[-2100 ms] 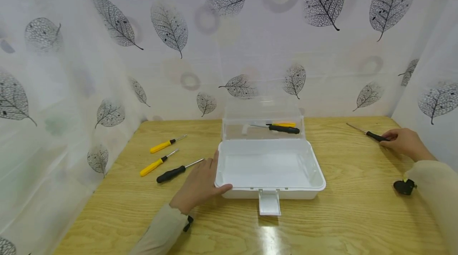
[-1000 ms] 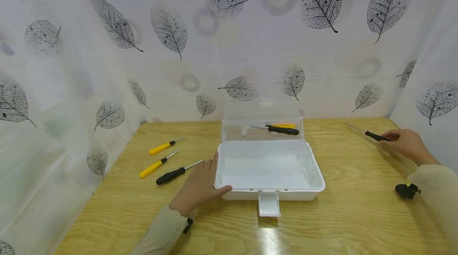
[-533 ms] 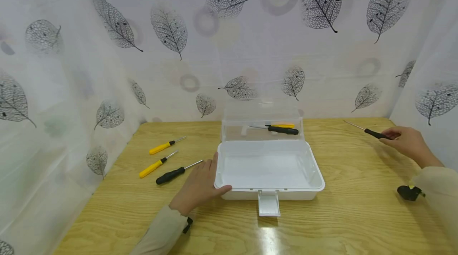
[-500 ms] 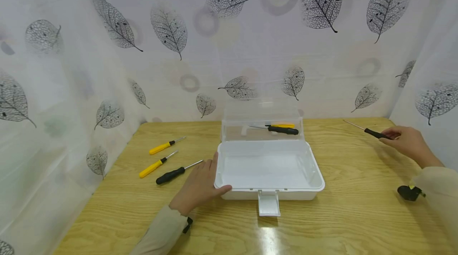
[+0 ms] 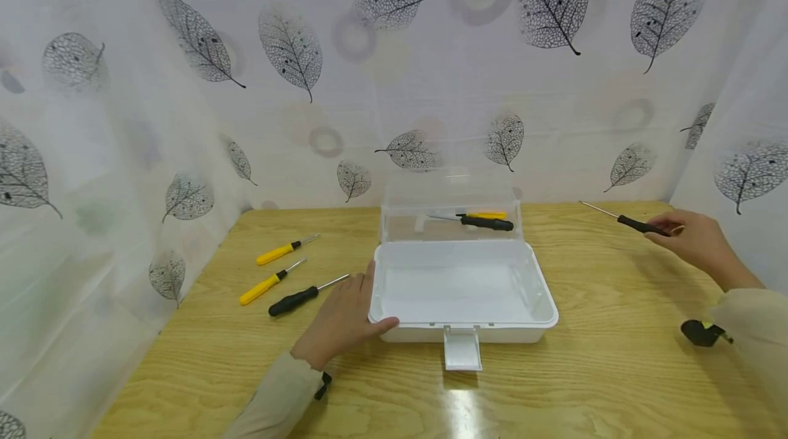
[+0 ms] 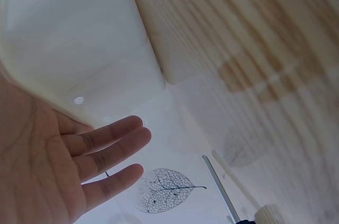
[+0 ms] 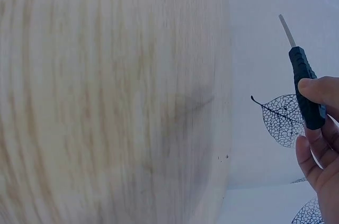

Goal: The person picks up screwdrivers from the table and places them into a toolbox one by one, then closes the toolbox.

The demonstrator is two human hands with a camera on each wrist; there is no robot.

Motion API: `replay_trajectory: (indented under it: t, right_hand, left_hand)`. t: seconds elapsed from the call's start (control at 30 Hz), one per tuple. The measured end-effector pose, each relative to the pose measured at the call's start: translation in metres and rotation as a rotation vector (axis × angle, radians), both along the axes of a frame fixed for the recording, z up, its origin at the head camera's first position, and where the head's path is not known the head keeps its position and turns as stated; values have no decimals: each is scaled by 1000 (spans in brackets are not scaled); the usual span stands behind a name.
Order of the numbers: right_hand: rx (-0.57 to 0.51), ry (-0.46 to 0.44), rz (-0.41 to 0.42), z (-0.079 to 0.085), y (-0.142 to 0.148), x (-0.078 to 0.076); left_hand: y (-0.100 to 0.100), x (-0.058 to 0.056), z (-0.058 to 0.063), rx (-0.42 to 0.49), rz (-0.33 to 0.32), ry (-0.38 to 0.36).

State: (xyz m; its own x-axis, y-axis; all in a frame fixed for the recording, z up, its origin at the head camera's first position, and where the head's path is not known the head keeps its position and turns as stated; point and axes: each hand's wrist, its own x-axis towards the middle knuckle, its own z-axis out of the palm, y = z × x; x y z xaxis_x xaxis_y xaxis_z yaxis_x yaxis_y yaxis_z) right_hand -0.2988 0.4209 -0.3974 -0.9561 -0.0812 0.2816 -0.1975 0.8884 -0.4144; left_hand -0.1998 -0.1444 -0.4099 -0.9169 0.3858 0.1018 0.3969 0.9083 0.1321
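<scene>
1. Curtain (image 5: 418, 49), whitish and printed with dark leaves, is hung across the far side and down the left and right.
2. Wood-grain table (image 5: 615, 357) is spread out in front of it.
3. White box (image 5: 400, 336) is set near the table's middle, its top uncovered.
4. Clear lid (image 5: 401, 225) is tipped back at the box's far edge.
5. Left hand (image 5: 341, 316) is laid against the box's left wall with fingers nearly straight, and its thumb is rested over the near left corner of the rim; the box is touched but not grasped.
6. Right hand (image 5: 695, 241) is raised over the far right of the table, thumb and fingers closed on a handle.
7. Held screwdriver (image 5: 637, 224), black-handled, is pinched near its handle's end, above the table, its shaft pointed left and far.
8. Loose black screwdriver (image 5: 294, 302) is laid left of the box, its tip just beside the left hand; whether they touch cannot be told.
9. Near yellow screwdriver (image 5: 263, 287) and far yellow screwdriver (image 5: 277, 254) are laid farther left, shafts pointed right.
10. Another black screwdriver (image 5: 486, 223) and another yellow screwdriver (image 5: 489, 215) are seen at the lid; whether inside or behind it cannot be told.
11. White latch (image 5: 462, 351) is hung open from the box's near wall.
</scene>
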Motion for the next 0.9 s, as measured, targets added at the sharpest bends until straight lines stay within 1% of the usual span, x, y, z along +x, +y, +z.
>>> replay_trajectory:
  t: [0.3, 0.6, 0.9]
  right_hand:
    - [-17, 46, 25, 8, -15, 5]
    - [-32, 106, 55, 13, -23, 10]
    - [-12, 151, 59, 23, -32, 14]
  left_hand:
    - [0, 1, 0, 16, -2, -1]
    - [0, 1, 1, 0, -1, 8]
    - [0, 1, 1, 2, 4, -9]
